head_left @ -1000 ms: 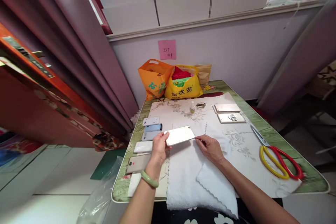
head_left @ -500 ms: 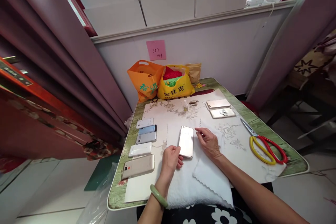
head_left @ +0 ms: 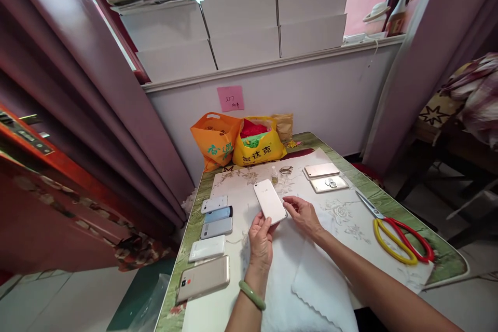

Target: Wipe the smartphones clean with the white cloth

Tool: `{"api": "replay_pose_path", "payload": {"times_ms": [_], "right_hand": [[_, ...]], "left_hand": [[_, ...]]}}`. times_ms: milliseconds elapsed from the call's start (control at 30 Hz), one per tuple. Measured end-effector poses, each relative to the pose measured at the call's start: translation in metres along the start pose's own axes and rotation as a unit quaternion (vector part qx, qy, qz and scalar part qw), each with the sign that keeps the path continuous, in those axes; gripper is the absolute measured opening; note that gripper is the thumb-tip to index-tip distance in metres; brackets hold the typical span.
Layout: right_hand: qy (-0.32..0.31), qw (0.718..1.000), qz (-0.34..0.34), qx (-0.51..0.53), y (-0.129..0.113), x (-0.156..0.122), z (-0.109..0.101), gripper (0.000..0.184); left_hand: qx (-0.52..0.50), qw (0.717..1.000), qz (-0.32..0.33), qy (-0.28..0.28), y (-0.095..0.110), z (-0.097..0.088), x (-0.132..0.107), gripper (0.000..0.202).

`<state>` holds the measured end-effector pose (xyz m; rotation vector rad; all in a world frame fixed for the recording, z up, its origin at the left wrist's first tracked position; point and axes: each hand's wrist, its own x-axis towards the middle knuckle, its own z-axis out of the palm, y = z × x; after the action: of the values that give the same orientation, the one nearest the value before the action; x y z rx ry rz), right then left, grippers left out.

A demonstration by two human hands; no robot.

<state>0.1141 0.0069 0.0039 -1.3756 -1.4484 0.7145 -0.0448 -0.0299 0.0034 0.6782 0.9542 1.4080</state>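
My left hand [head_left: 261,238], with a green bangle on the wrist, grips the near end of a white phone [head_left: 269,201] and holds it back side up, tilted above the table. My right hand [head_left: 303,214] touches the phone's right lower corner with its fingertips and rests on a white towel [head_left: 290,275]. A folded white cloth [head_left: 322,282] lies on the towel under my right forearm.
Several phones [head_left: 212,228] lie in a column at the table's left; two more [head_left: 326,176] lie at the back right. Red and yellow scissors [head_left: 397,231] lie at the right. Orange [head_left: 215,140] and yellow bags [head_left: 257,146], a small bottle [head_left: 274,175] and glasses [head_left: 286,169] stand at the back.
The phone was turned from crosswise to lengthwise, laid near the towel, then raised and tilted by my left hand. My right hand stayed at its right edge. The camera view lifted.
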Motion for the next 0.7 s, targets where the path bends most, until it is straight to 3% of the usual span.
{"api": "replay_pose_path", "payload": {"times_ms": [167, 300, 433, 567, 700], "right_hand": [[0.044, 0.999, 0.028, -0.009, 0.015, 0.052, 0.012, 0.039], [0.053, 0.997, 0.053, -0.034, 0.024, 0.095, 0.028, 0.045], [0.044, 0.995, 0.082, -0.033, 0.021, 0.120, 0.046, 0.049], [0.013, 0.997, 0.078, 0.016, 0.003, 0.119, 0.047, 0.029], [-0.036, 0.994, 0.033, 0.099, -0.023, 0.082, 0.026, 0.049]], "left_hand": [[-0.063, 0.998, -0.016, 0.002, -0.007, -0.003, 0.008, 0.064], [-0.097, 0.992, -0.074, 0.024, -0.008, -0.011, 0.012, 0.049], [-0.176, 0.979, -0.101, 0.036, -0.003, -0.011, 0.012, 0.039], [-0.246, 0.963, -0.110, 0.019, 0.001, -0.013, 0.011, 0.041], [-0.268, 0.955, -0.126, 0.016, 0.001, -0.016, 0.017, 0.041]]}}
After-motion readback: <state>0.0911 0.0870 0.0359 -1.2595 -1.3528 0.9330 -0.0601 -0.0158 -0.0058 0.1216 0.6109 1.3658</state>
